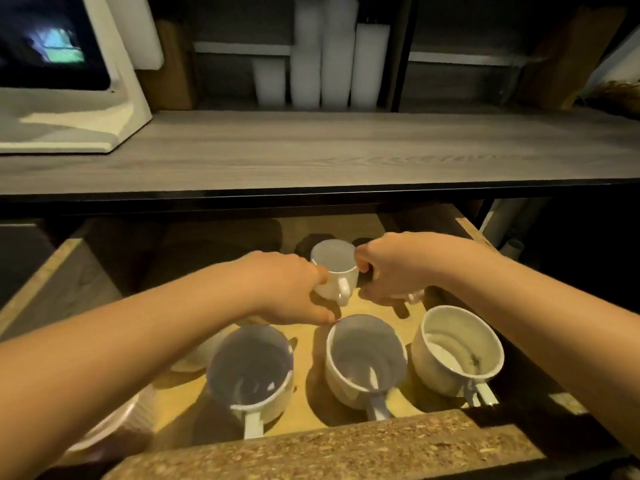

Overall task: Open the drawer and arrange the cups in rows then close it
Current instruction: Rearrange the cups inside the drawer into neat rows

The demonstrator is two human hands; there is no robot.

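Nearest to me ran the speckled front edge of the open drawer (346, 448); just behind it I saw three white cups in a row, the left cup (251, 372), the middle cup (365, 362) and the right cup (457, 351), all upright with handles pointing toward me; farther back stood a small white cup (334, 271), upright, its handle also facing me. My left hand (287, 289) lay against that small cup's left side, fingers curled around its lower wall, so that grip was clamped on it; my right hand (394, 268) touched its right rim with the thumb, while its fingers curled over something pale beneath, and I could not tell whether that grip was closed on anything. Part of another white dish (197, 351) showed under my left forearm. Above the drawer stretched the grey wood bench (311, 150); behind it stood stacks of white paper cups (322, 60).
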